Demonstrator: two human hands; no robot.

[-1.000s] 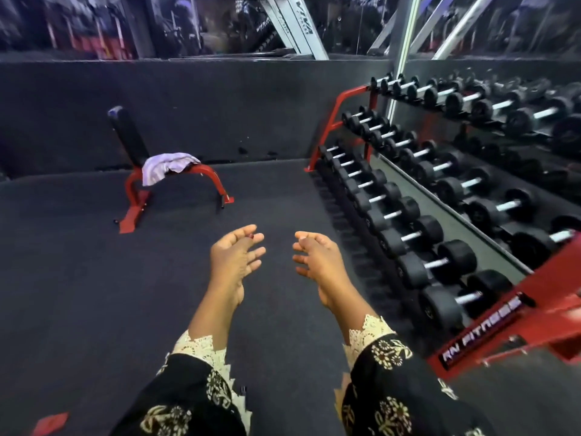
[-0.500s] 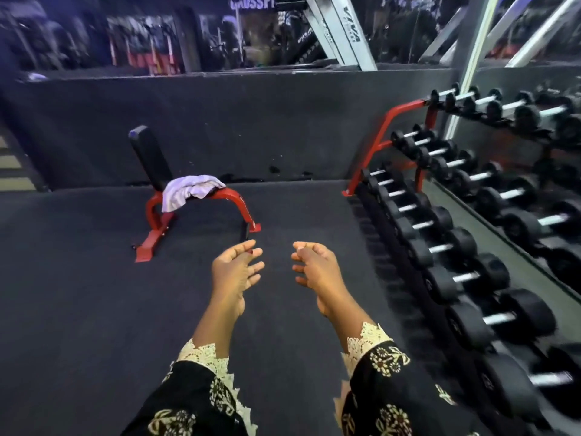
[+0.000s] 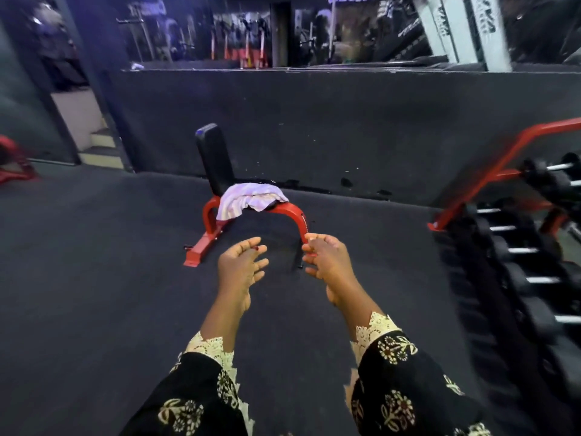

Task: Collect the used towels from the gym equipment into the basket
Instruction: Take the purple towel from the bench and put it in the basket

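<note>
I have both hands out ahead of me over the dark floor [image 3: 94, 272], side by side with a gap between them. My left hand [image 3: 240, 265] is turned palm inward, its fingers loosely spread and slightly bent, holding nothing. My right hand [image 3: 325, 262] is much the same, fingers relaxed and apart, with nothing in its grasp.

The towel [image 3: 248, 199], pale with faint stripes, lies crumpled beyond my fingertips, a little past the left hand and above the gap between the two. It is draped over the seat of a small bench, hanging down on the side nearer my left hand. The bench's red frame [image 3: 290, 212] arches under it, and one leg comes down right at the fingertips of my right hand. I cannot tell whether they touch it. The black back pad [image 3: 215, 158] stands tilted just behind the towel.

Off to the outside of my right hand runs a red rack [image 3: 490, 171] with rows of black dumbbells [image 3: 515, 272]. A dark wall [image 3: 345, 127] closes the space behind the bench. My sleeves [image 3: 405, 388] are black with pale flowers and lace cuffs.
</note>
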